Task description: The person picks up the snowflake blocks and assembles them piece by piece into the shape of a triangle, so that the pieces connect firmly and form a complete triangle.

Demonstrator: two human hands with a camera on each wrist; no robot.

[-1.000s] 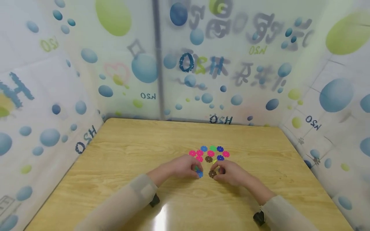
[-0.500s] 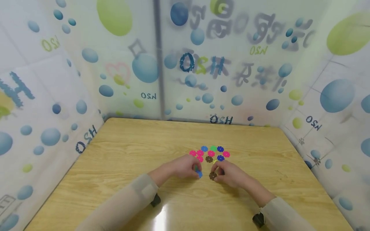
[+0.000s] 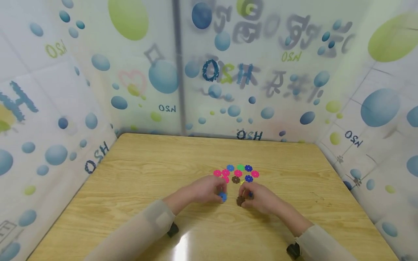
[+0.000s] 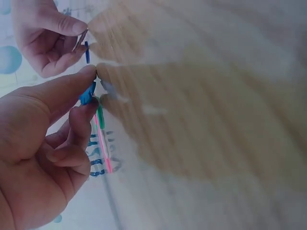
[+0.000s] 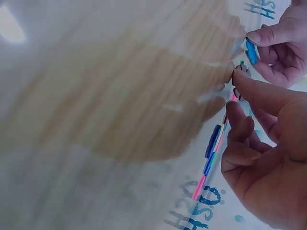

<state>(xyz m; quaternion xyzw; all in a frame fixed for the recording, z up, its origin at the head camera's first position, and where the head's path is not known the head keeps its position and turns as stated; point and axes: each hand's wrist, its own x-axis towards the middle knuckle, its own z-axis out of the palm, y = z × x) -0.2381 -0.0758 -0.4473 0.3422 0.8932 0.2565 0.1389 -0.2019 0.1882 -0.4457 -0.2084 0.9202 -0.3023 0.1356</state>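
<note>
In the head view my left hand pinches a light blue notched building disc between thumb and fingers, just over the wooden table. My right hand pinches a brown notched disc a short gap to the right. The left wrist view has the blue disc tilted on edge at the fingertips, with a green disc beyond it. A dark blue disc shows partly behind the right fingers, and a yellow one is mostly hidden by that hand.
Beyond the hands lies a loose group of notched discs: several pink, a brown, a green, a light blue and dark blue ones. Patterned curtains enclose the table at the back and sides.
My left hand has shifted slightly left with the light blue disc, and the green piece beside it has gone out of sight. My right hand has drawn the brown disc slightly nearer.
</note>
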